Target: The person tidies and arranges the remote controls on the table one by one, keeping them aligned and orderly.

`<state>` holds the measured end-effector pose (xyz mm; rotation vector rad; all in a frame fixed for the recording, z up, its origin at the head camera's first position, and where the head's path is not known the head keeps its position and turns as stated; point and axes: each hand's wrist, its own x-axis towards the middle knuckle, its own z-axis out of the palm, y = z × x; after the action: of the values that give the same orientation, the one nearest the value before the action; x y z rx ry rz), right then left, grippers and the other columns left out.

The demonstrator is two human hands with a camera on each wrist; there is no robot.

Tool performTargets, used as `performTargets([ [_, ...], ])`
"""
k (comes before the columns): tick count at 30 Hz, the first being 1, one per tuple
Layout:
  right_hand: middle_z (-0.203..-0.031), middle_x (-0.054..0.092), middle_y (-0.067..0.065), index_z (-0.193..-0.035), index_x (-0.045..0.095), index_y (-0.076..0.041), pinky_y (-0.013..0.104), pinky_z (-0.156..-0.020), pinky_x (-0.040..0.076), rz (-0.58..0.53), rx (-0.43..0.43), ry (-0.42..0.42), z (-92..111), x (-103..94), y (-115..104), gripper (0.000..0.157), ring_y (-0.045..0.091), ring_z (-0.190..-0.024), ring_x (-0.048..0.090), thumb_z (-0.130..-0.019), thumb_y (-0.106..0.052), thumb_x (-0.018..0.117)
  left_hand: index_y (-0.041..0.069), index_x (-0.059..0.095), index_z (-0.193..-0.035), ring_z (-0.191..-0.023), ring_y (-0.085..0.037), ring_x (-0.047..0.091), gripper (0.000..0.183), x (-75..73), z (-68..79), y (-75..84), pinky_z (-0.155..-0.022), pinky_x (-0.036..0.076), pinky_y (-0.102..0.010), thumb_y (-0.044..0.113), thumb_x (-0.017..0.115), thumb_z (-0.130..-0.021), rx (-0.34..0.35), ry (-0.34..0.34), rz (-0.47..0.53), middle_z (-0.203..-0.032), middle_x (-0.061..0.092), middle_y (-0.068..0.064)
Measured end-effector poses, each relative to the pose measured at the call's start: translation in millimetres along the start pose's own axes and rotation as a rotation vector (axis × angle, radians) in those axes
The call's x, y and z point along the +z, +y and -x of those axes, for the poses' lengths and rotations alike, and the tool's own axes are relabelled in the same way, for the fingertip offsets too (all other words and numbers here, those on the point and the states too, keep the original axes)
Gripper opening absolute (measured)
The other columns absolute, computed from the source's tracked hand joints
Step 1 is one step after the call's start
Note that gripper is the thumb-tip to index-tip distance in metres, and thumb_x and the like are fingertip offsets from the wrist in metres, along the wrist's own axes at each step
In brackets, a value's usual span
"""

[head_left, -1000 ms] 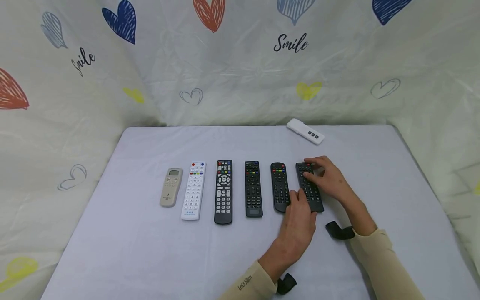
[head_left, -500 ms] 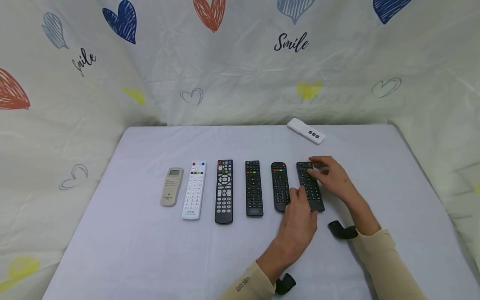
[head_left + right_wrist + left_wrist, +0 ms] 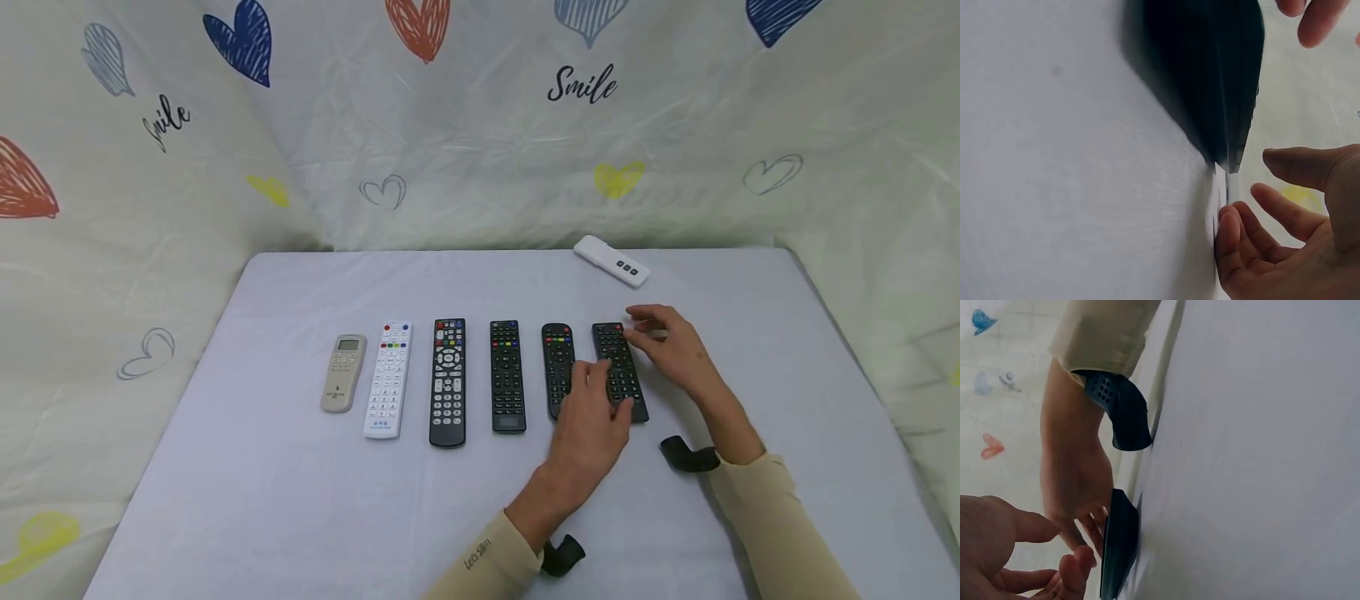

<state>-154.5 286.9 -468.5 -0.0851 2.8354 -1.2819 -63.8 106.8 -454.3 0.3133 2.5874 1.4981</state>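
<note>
Several remote controls lie in a row on the white tabletop, the rightmost a black remote (image 3: 622, 375) with its top tilted left. My left hand (image 3: 588, 437) hovers over the lower part of this remote and the black remote with rounded ends (image 3: 557, 358) beside it. In the left wrist view its thumb and fingers are apart, with a gap to the black remote (image 3: 1120, 540). My right hand (image 3: 678, 354) is at the upper right corner of the rightmost remote. In the right wrist view its thumb stands clear of the remote (image 3: 1210, 69), fingers loosely bent and holding nothing.
Leftward in the row lie a slim black remote (image 3: 507, 383), a long black remote with white buttons (image 3: 447, 425), a white remote (image 3: 387, 383) and a beige remote (image 3: 344, 379). A white three-button remote (image 3: 611, 262) lies slanted at the back edge, before a heart-patterned curtain (image 3: 480, 167).
My right hand has drawn off the rightmost remote's top, moving right and slightly back. My left hand has lifted from that remote's lower end and shifted slightly away from me. The remotes look unmoved.
</note>
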Motion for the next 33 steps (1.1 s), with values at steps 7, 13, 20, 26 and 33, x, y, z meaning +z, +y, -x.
performTargets([
  [7,-0.140,0.054,0.031,-0.141,0.055,0.007,0.063,-0.106,0.047,0.016,0.015,0.028,-6.4,-4.8,2.0,0.043,0.047,-0.124,0.056,-0.104,-0.013,0.063,0.008,0.050,-0.149,-0.086,0.003,0.061,0.051,-4.8,-10.9,-5.5,-0.063,0.046,-0.008,0.019,0.067,-0.103,0.079,0.050,-0.078,-0.135,0.051,-0.008],
  [13,-0.137,0.054,0.032,-0.143,0.053,0.008,0.059,-0.099,0.049,0.044,0.036,0.030,-14.9,-7.3,4.0,0.048,0.048,-0.125,0.056,-0.103,-0.017,0.064,0.008,0.054,-0.146,-0.100,-0.007,0.065,0.046,-10.1,-21.5,-9.5,-0.067,0.046,-0.010,0.022,0.066,-0.103,0.089,0.061,-0.140,-0.133,0.054,-0.007],
  [20,-0.137,0.050,0.034,-0.147,0.048,0.008,0.056,-0.095,0.049,0.073,0.087,0.038,-30.8,-4.6,2.6,0.056,0.048,-0.126,0.055,-0.102,-0.020,0.066,0.010,0.056,-0.146,-0.103,-0.010,0.067,0.045,-16.2,-31.2,-11.4,-0.072,0.051,-0.014,0.025,0.065,-0.104,0.071,0.079,-0.189,-0.131,0.055,-0.006],
  [26,-0.137,0.047,0.037,-0.150,0.040,0.011,0.053,-0.091,0.051,0.099,0.119,0.034,-44.1,-2.2,2.6,0.065,0.047,-0.122,0.055,-0.099,-0.018,0.069,0.011,0.056,-0.146,-0.106,-0.008,0.065,0.044,-17.7,-31.7,-15.5,-0.077,0.052,-0.015,0.026,0.065,-0.104,0.044,0.072,-0.180,-0.131,0.055,-0.005],
  [33,-0.149,0.036,0.037,-0.159,0.026,0.006,0.050,-0.093,0.053,0.038,0.191,0.052,-56.1,-6.7,-1.6,0.080,0.047,-0.125,0.057,-0.097,-0.018,0.071,0.010,0.058,-0.144,-0.107,-0.007,0.064,0.044,-18.0,-30.8,-19.2,-0.078,0.053,-0.014,0.025,0.065,-0.104,0.056,0.074,-0.165,-0.131,0.055,-0.005],
])
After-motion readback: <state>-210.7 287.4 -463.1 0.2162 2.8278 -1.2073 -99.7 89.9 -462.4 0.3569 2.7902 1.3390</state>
